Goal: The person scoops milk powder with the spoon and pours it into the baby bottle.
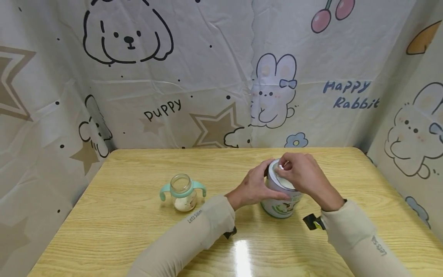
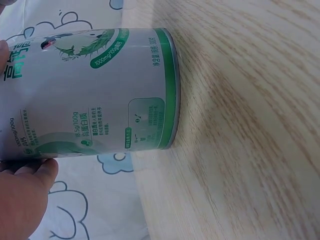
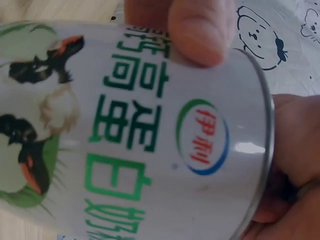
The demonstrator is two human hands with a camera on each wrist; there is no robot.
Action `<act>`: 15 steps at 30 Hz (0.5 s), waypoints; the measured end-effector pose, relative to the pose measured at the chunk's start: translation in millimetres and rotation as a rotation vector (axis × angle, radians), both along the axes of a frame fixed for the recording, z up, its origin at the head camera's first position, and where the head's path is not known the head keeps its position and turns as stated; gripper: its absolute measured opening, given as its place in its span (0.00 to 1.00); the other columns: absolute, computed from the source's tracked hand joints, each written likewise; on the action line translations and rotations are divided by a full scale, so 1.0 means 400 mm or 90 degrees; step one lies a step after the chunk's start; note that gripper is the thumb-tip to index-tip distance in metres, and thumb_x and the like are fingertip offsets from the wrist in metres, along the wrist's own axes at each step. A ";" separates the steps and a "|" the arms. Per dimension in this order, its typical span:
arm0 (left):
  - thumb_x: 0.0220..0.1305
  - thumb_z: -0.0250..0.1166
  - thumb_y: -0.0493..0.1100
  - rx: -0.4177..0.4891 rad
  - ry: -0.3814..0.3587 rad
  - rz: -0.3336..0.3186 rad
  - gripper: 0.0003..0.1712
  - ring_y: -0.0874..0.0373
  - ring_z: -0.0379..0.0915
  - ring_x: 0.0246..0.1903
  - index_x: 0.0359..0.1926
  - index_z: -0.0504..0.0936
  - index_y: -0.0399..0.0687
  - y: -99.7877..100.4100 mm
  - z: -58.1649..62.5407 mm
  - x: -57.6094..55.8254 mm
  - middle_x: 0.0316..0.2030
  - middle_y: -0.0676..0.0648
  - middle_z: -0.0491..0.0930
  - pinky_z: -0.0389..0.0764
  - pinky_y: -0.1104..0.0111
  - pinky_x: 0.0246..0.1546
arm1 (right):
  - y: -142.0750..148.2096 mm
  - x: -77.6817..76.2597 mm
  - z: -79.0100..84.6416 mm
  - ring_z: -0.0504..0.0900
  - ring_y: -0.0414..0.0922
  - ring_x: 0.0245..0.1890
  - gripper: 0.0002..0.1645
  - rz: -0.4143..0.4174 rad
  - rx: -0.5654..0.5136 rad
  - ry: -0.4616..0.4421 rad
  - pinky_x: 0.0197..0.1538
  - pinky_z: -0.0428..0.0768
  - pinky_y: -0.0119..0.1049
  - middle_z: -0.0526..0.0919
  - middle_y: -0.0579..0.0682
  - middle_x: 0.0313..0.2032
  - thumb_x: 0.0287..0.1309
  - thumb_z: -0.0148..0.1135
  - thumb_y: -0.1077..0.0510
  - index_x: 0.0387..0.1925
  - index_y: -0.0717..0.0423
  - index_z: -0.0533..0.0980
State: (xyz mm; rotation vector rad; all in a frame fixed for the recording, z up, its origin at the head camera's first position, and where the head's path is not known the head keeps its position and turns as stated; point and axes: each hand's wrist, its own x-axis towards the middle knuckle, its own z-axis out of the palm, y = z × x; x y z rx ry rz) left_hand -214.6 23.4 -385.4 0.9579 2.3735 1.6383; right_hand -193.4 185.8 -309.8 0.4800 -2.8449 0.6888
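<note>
A white milk powder can with green print stands slightly tilted on the table, its top uncovered. My left hand grips it from the left side, thumb across the front and fingers behind. At the can's mouth, my right hand pinches a small white scoop, mostly hidden by the fingers and rim. The left wrist view shows the can's lower wall and green base band. In the right wrist view, the left thumb presses the label while right fingers bend over the rim.
A clear baby bottle with mint-green handles stands uncapped to the left, white powder at its bottom. The wooden table ends at a patterned curtain behind and at both sides.
</note>
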 end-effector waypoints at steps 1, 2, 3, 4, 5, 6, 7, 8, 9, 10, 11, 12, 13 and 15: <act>0.47 0.83 0.45 0.000 -0.001 0.000 0.50 0.66 0.71 0.55 0.69 0.66 0.53 0.000 0.000 0.000 0.59 0.55 0.74 0.77 0.73 0.53 | 0.001 0.000 0.000 0.85 0.52 0.31 0.06 0.007 0.002 -0.005 0.31 0.84 0.46 0.87 0.54 0.29 0.58 0.70 0.61 0.29 0.59 0.81; 0.47 0.83 0.45 0.000 -0.002 0.000 0.50 0.66 0.71 0.55 0.69 0.66 0.53 0.000 0.000 0.000 0.59 0.55 0.74 0.77 0.73 0.53 | 0.002 0.000 0.001 0.85 0.52 0.32 0.06 0.013 0.002 -0.010 0.32 0.84 0.47 0.87 0.54 0.29 0.59 0.70 0.61 0.30 0.59 0.81; 0.47 0.83 0.45 0.001 -0.004 0.001 0.50 0.66 0.72 0.55 0.69 0.66 0.53 0.000 0.000 0.000 0.59 0.55 0.74 0.77 0.73 0.53 | 0.004 0.001 0.001 0.86 0.51 0.32 0.06 0.018 0.001 -0.017 0.33 0.84 0.47 0.87 0.53 0.30 0.59 0.70 0.60 0.30 0.58 0.81; 0.47 0.83 0.45 0.000 -0.005 0.002 0.50 0.66 0.72 0.54 0.69 0.66 0.53 0.000 0.000 0.001 0.59 0.55 0.74 0.77 0.73 0.53 | 0.006 0.001 0.001 0.86 0.51 0.33 0.06 0.024 -0.001 -0.023 0.34 0.84 0.47 0.87 0.53 0.30 0.60 0.69 0.60 0.31 0.58 0.82; 0.47 0.83 0.45 -0.001 -0.006 0.003 0.50 0.66 0.72 0.54 0.68 0.66 0.53 0.000 0.001 0.001 0.59 0.55 0.74 0.77 0.73 0.53 | 0.010 0.002 0.002 0.85 0.51 0.34 0.05 0.027 -0.006 -0.032 0.34 0.83 0.47 0.87 0.52 0.31 0.60 0.69 0.59 0.31 0.57 0.82; 0.47 0.83 0.45 -0.003 -0.007 0.005 0.50 0.66 0.71 0.54 0.69 0.66 0.52 0.000 0.001 0.001 0.59 0.55 0.74 0.77 0.74 0.53 | 0.013 0.004 0.003 0.85 0.50 0.34 0.05 0.031 -0.013 -0.038 0.34 0.83 0.46 0.87 0.52 0.31 0.60 0.69 0.59 0.31 0.56 0.82; 0.46 0.83 0.45 -0.003 -0.006 0.006 0.50 0.66 0.71 0.54 0.69 0.66 0.52 0.000 0.001 0.001 0.59 0.55 0.74 0.77 0.74 0.53 | 0.017 0.005 0.004 0.85 0.49 0.34 0.05 0.035 -0.021 -0.046 0.33 0.83 0.44 0.87 0.52 0.31 0.60 0.69 0.59 0.31 0.56 0.82; 0.46 0.83 0.45 -0.003 -0.006 0.006 0.51 0.67 0.71 0.54 0.69 0.65 0.52 0.000 0.001 0.002 0.59 0.55 0.74 0.77 0.74 0.53 | 0.022 0.007 0.005 0.84 0.49 0.33 0.05 0.037 -0.031 -0.056 0.32 0.82 0.42 0.87 0.52 0.32 0.61 0.69 0.59 0.31 0.56 0.82; 0.46 0.83 0.45 -0.004 -0.005 0.007 0.51 0.67 0.71 0.55 0.69 0.65 0.51 0.000 0.001 0.002 0.59 0.55 0.73 0.76 0.74 0.54 | 0.026 0.008 0.007 0.84 0.48 0.33 0.04 0.039 -0.041 -0.065 0.31 0.82 0.41 0.87 0.52 0.32 0.61 0.69 0.59 0.32 0.56 0.82; 0.46 0.83 0.45 -0.004 -0.004 0.006 0.52 0.67 0.71 0.55 0.70 0.65 0.50 0.000 0.001 0.002 0.59 0.55 0.73 0.76 0.74 0.54 | 0.032 0.010 0.009 0.84 0.47 0.33 0.04 0.041 -0.051 -0.074 0.30 0.81 0.39 0.87 0.52 0.32 0.62 0.68 0.59 0.32 0.56 0.82; 0.46 0.83 0.45 -0.004 -0.003 0.006 0.52 0.67 0.71 0.55 0.70 0.64 0.50 0.000 0.001 0.001 0.59 0.54 0.73 0.76 0.74 0.54 | 0.037 0.011 0.011 0.84 0.47 0.32 0.05 0.039 -0.062 -0.088 0.29 0.81 0.38 0.87 0.52 0.32 0.62 0.68 0.59 0.33 0.57 0.82; 0.45 0.83 0.45 -0.002 -0.003 0.005 0.53 0.67 0.71 0.55 0.70 0.64 0.49 0.000 0.001 0.001 0.59 0.54 0.74 0.76 0.74 0.54 | 0.042 0.013 0.013 0.84 0.47 0.31 0.05 0.037 -0.071 -0.100 0.28 0.80 0.37 0.87 0.52 0.32 0.63 0.67 0.59 0.34 0.58 0.82; 0.45 0.84 0.44 0.002 -0.004 0.001 0.53 0.66 0.72 0.55 0.70 0.64 0.48 0.001 0.000 0.000 0.59 0.53 0.74 0.76 0.74 0.55 | 0.049 0.014 0.015 0.83 0.46 0.31 0.06 0.032 -0.080 -0.112 0.28 0.80 0.36 0.88 0.52 0.32 0.64 0.66 0.58 0.36 0.58 0.82; 0.45 0.83 0.44 0.007 -0.004 -0.005 0.53 0.65 0.72 0.55 0.70 0.64 0.46 0.002 -0.001 -0.001 0.59 0.50 0.75 0.75 0.74 0.55 | 0.061 0.017 0.017 0.82 0.45 0.30 0.08 0.022 -0.094 -0.128 0.29 0.79 0.36 0.88 0.52 0.31 0.66 0.65 0.58 0.39 0.61 0.81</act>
